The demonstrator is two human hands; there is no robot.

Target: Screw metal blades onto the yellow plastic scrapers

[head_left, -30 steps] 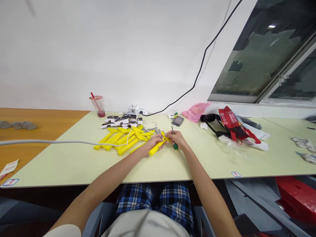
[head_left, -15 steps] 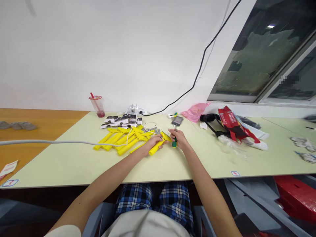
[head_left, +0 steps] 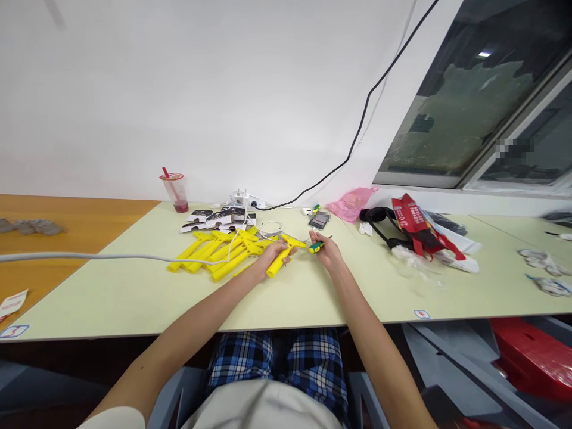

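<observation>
My left hand is wrapped round a yellow T-shaped scraper, its wide head tilted up and away from me. A little to the right, my right hand grips a green and yellow screwdriver. The handle points left towards the scraper head, and the thin shaft shows to the right past my fingers. Beside my left hand lies a pile of similar yellow scrapers. Just beyond my right hand rests a phone-like device, its screen blurred out.
Black and white card packages lie behind the pile, near a cup with a red straw and a power strip. A grey cable crosses the left side. Right are a pink bag, black headphones and a red packet.
The screwdriver has swung from upright, with its handle down, to lying sideways in my right hand, apart from the scraper. My left hand has shifted slightly left with the scraper.
</observation>
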